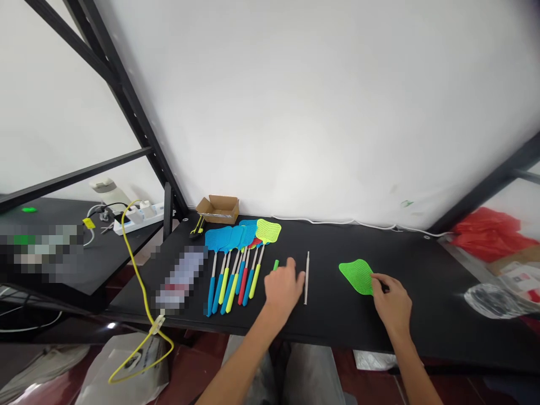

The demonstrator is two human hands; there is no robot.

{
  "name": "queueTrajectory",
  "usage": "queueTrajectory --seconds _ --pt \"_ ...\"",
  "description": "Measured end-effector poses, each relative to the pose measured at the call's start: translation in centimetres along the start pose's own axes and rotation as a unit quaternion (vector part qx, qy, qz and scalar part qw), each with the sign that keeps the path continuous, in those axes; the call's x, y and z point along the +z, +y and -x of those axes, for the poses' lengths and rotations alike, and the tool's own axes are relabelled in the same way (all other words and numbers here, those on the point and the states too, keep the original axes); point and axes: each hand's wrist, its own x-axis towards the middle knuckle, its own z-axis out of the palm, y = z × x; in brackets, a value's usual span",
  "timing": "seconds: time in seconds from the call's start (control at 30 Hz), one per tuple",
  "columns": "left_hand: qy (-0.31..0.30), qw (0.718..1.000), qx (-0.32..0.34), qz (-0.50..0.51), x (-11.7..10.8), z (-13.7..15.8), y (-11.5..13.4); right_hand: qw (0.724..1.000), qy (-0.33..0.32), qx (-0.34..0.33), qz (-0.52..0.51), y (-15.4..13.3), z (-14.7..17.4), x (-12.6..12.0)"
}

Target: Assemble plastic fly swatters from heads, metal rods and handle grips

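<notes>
My right hand (392, 304) pinches the edge of a bright green perforated fly swatter head (358, 276) between thumb and fingers, at the right of the black table. My left hand (282, 286) is open, palm down, its thumb apart from the fingers. A green handle grip (275, 265) pokes out beyond it, the rest hidden under the hand. Just right of my left thumb lies a thin silver metal rod (306, 278). Left of that hand lie several fly swatters with blue heads (219, 239), a yellow-green head (268, 231) and blue, yellow and red grips.
An open cardboard box (218, 209) stands by the wall, a black-and-yellow tool (197, 226) beside it. A red plastic bag (491, 235) and clear plastic packaging (502, 295) lie at right. A yellow cable (137, 270) hangs at left near a power strip (143, 219).
</notes>
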Motion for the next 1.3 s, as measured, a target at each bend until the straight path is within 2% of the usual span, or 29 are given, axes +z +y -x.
queueTrajectory --seconds 0.1,0.2,0.33,0.4,0.43,0.5,0.57,0.6,0.67,0.73,0.9,1.1,1.17,1.3 --pt "0.042 0.998 -0.038 -0.019 -0.8 0.2 -3.1 1.000 0.003 -0.006 -0.011 0.0 0.0 0.1" --pt "0.028 0.998 -0.036 -0.048 -0.5 0.2 -4.7 1.000 0.018 -0.009 -0.017 -0.3 -0.1 0.0" --pt "0.015 0.998 -0.004 -0.062 0.4 -0.1 -3.9 0.995 0.097 -0.031 0.003 -1.5 0.3 -0.4" --pt "0.010 0.998 0.002 -0.063 0.6 -0.5 -3.1 0.993 0.103 -0.060 0.006 -3.1 1.2 -0.4" --pt "0.007 0.998 0.002 -0.062 0.6 -0.7 -2.7 0.994 0.081 -0.073 0.000 -4.2 1.8 -0.3" --pt "0.000 0.999 -0.002 -0.054 0.6 -0.9 -2.2 0.994 -0.040 -0.101 -0.030 -7.0 3.3 0.3" --pt "-0.004 0.999 -0.002 -0.043 0.6 -1.1 -1.9 0.980 -0.166 -0.111 0.002 -10.1 4.5 1.3" --pt "-0.006 0.999 0.000 -0.039 0.6 -1.2 -1.8 0.972 -0.202 -0.112 0.030 -11.6 5.0 1.9" --pt "-0.011 0.999 0.002 -0.031 0.7 -1.2 -1.6 0.967 -0.220 -0.089 0.091 -13.9 5.5 2.9" --pt "-0.018 1.000 0.002 -0.022 0.7 -1.1 -1.7 0.960 -0.232 -0.075 0.139 -15.0 5.4 3.6" --pt "-0.023 1.000 0.016 0.004 0.9 -0.9 -2.1 0.946 -0.248 -0.095 0.188 -13.8 5.4 3.3" --pt "0.010 0.998 0.036 0.041 0.3 -0.8 -3.4 0.954 -0.236 -0.119 0.144 -12.9 6.2 2.6" --pt "0.028 0.999 0.012 0.036 -0.5 -0.5 -4.6 0.959 -0.223 -0.119 0.125 -12.9 6.4 2.6" --pt "0.040 0.995 -0.083 -0.031 -2.2 0.5 -7.5 0.970 -0.200 -0.109 0.089 -12.5 6.9 2.6"
